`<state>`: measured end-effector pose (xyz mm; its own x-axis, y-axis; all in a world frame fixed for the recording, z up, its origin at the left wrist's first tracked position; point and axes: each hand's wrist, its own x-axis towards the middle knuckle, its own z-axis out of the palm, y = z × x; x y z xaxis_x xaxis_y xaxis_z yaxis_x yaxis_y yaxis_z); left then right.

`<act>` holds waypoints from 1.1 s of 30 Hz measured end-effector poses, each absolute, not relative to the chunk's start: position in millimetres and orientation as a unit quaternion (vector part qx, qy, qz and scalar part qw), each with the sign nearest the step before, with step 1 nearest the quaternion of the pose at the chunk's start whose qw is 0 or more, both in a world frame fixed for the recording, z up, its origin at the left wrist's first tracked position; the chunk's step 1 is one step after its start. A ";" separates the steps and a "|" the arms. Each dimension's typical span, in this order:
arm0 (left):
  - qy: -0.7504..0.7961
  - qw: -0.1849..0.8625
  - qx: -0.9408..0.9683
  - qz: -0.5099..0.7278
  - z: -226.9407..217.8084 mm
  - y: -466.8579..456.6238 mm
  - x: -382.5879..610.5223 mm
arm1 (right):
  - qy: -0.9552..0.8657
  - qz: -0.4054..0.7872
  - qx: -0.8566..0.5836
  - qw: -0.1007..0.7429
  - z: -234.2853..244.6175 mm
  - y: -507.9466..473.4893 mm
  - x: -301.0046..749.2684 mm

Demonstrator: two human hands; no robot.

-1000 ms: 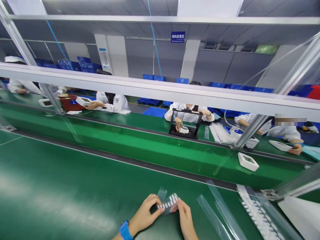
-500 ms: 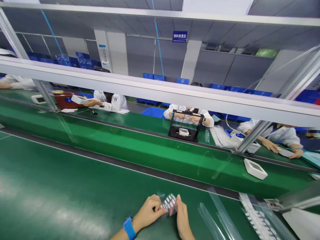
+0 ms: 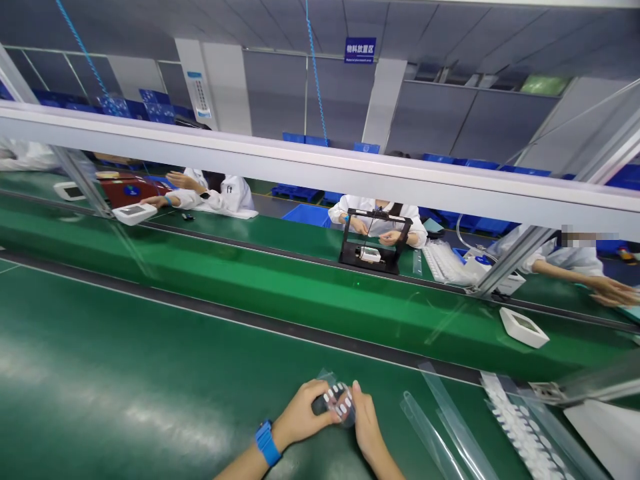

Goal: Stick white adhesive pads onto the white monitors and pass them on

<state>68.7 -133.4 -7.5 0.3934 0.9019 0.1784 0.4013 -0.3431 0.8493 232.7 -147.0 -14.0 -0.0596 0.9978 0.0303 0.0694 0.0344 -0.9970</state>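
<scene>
Between my two hands is a curved piece of clear plastic sheet [image 3: 346, 404] with rows of small white oval pads on it. My left hand [image 3: 306, 413], with a blue band at the wrist, pinches its left side between thumb and fingers. On the other side, my right hand [image 3: 369, 421] grips the right edge with its thumb up; its fingertips are partly hidden behind the sheet. Both hands are just above the green work surface [image 3: 165, 373]. Right of them lie long clear plastic strips [image 3: 453, 427].
At the right lies a strip with white round pieces [image 3: 523, 423], beside a white sheet [image 3: 607, 433]. Beyond the dark rail runs a green conveyor belt [image 3: 280, 280] carrying a white device [image 3: 523, 327]. Co-workers sit opposite, one behind a black frame [image 3: 375, 240]. A metal beam [image 3: 320, 157] crosses above.
My hands keep hold of the plastic sheet, which now looks more curved, with its ovals differently arranged. Across the belt, the left co-worker has lowered a white device; the right co-worker's hands have shifted right.
</scene>
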 end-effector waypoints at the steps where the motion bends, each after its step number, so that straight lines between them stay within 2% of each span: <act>1: 0.446 0.369 0.743 0.336 -8.9 -133.1 68.8 | -0.543 0.489 -0.495 0.470 -13.1 -146.9 233.2; 6: 0.475 0.362 0.726 0.341 -10.1 -132.7 71.2 | -0.540 0.488 -0.500 0.470 -14.1 -147.5 236.7; 12: 0.504 0.387 0.671 0.381 -12.3 -130.1 72.9 | -0.592 0.487 -0.392 0.508 -17.8 -151.0 240.2; 17: 0.487 0.414 0.664 0.388 -14.9 -127.1 71.6 | -0.611 0.415 -0.474 0.478 -21.7 -154.4 237.0; 33: 0.425 0.429 0.700 0.381 -6.1 -131.3 69.9 | -0.552 0.461 -0.460 0.521 -30.9 -143.6 235.2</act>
